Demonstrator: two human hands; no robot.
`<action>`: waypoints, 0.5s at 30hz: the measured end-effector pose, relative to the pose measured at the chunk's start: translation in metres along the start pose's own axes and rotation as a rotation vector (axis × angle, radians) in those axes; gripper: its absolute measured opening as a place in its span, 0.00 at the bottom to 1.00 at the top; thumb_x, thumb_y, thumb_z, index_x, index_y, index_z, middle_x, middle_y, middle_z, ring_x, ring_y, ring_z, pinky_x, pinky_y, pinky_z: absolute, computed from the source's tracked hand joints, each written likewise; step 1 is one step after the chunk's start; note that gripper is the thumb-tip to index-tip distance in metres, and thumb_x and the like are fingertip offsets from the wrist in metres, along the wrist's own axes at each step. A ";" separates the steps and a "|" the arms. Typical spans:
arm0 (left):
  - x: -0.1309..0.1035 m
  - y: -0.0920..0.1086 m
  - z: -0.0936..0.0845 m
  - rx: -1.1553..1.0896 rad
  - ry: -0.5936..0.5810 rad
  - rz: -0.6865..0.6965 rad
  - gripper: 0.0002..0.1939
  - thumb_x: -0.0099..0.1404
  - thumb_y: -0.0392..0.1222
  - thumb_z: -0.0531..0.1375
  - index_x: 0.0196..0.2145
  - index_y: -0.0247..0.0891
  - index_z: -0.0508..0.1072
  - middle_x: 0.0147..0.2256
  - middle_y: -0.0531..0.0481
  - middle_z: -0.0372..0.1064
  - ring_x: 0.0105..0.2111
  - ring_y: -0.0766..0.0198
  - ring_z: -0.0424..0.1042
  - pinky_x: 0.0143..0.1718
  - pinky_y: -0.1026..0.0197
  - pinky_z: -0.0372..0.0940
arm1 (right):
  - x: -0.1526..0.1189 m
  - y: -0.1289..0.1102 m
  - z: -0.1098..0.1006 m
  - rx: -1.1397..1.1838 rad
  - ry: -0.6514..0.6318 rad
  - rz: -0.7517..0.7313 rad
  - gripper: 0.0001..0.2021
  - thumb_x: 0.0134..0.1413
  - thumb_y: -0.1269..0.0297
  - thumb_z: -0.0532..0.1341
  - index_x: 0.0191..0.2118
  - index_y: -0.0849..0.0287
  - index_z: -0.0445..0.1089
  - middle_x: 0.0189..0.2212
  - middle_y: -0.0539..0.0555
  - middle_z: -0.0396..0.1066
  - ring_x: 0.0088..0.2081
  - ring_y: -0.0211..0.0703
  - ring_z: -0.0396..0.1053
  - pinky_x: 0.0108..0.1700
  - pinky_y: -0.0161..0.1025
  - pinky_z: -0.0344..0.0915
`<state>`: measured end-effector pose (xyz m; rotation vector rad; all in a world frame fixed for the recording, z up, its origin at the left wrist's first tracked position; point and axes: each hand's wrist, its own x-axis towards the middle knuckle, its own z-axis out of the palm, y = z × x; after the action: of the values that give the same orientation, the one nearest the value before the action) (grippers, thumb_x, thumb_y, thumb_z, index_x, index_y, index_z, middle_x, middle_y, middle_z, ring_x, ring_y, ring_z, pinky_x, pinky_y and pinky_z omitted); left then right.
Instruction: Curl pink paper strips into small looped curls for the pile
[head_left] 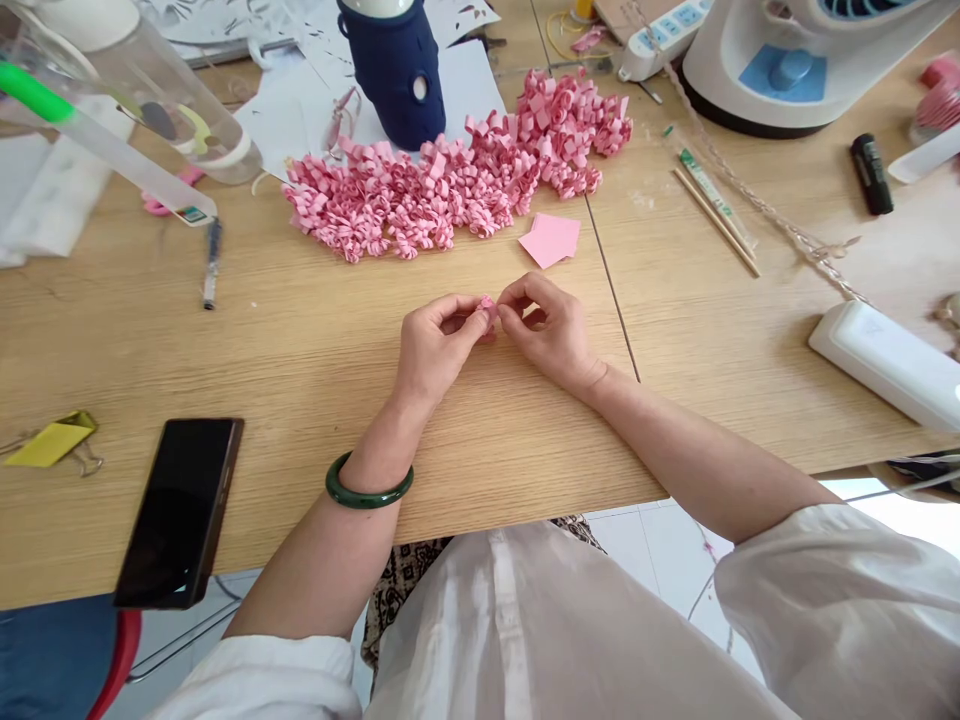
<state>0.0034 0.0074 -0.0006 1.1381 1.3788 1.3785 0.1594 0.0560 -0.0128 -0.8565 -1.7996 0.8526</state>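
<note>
My left hand (437,345) pinches a small pink paper piece (487,304) between thumb and fingertips, above the wooden table. From the other side my right hand (551,330) meets it, thumb and index finger pressed together at the paper's edge. Fingers cover most of the piece, so its exact shape is hard to make out. Just beyond my hands lie flat pink paper pieces (551,240). Behind them stretches a long heap of curled pink paper loops (420,195).
A dark blue cup (397,75) stands behind the heap. A phone (180,510) and yellow paper in a binder clip (54,440) lie left. To the right are a white fan base (795,70), wooden sticks (716,220), a black marker (871,175) and a white device (889,362).
</note>
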 end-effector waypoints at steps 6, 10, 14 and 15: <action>0.001 0.004 0.001 0.040 -0.006 0.008 0.14 0.62 0.52 0.72 0.30 0.38 0.81 0.28 0.50 0.77 0.30 0.65 0.76 0.37 0.64 0.71 | 0.000 -0.001 0.000 0.023 -0.025 0.069 0.08 0.62 0.63 0.64 0.32 0.58 0.68 0.29 0.49 0.72 0.30 0.36 0.68 0.34 0.36 0.68; 0.001 0.002 0.000 0.023 -0.011 0.010 0.14 0.63 0.52 0.72 0.30 0.38 0.81 0.27 0.51 0.76 0.30 0.66 0.75 0.37 0.64 0.71 | 0.000 -0.002 0.000 0.020 -0.014 0.074 0.08 0.62 0.64 0.64 0.31 0.57 0.67 0.29 0.49 0.72 0.30 0.36 0.68 0.34 0.36 0.68; 0.002 0.001 -0.001 -0.029 -0.030 -0.031 0.12 0.62 0.49 0.72 0.30 0.37 0.82 0.29 0.51 0.77 0.31 0.66 0.76 0.38 0.64 0.74 | 0.000 -0.002 0.000 -0.008 0.005 0.044 0.10 0.62 0.63 0.65 0.31 0.57 0.66 0.28 0.49 0.71 0.30 0.36 0.67 0.33 0.36 0.67; 0.002 0.001 -0.001 -0.041 -0.032 -0.052 0.12 0.60 0.48 0.72 0.30 0.37 0.82 0.29 0.50 0.77 0.32 0.65 0.76 0.39 0.63 0.74 | 0.000 -0.001 0.000 -0.020 0.006 0.038 0.11 0.62 0.63 0.65 0.31 0.57 0.66 0.28 0.49 0.71 0.30 0.36 0.67 0.33 0.36 0.67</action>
<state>0.0019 0.0094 0.0007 1.0855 1.3421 1.3401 0.1594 0.0551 -0.0119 -0.9077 -1.7940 0.8565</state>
